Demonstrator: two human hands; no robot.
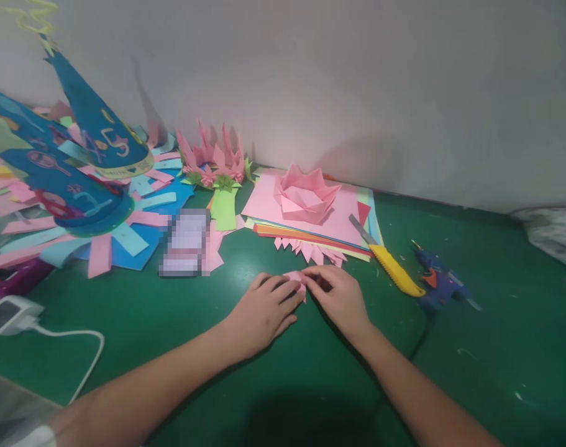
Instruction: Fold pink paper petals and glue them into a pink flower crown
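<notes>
A small pink piece of paper [296, 277] lies on the green table, partly hidden under my fingers. My left hand [266, 310] rests palm down with its fingers stretched over the paper's left part, pressing on it, thumb apart. At the paper's right edge, my right hand [341, 295] pinches it between thumb and index finger. Just beyond both hands is a row of pointed pink paper pieces [310, 251], beside a stack of coloured sheets [259, 198]. A folded pink paper lotus [305, 195] sits on that stack.
A yellow utility knife [394, 270] and a blue glue gun [443, 282] lie at right. Leftward are a blurred-out phone [184, 242], a pink paper crown [212, 158], blue cone hats [103, 121] and a white device [12, 315] with its cable. A wall stands behind.
</notes>
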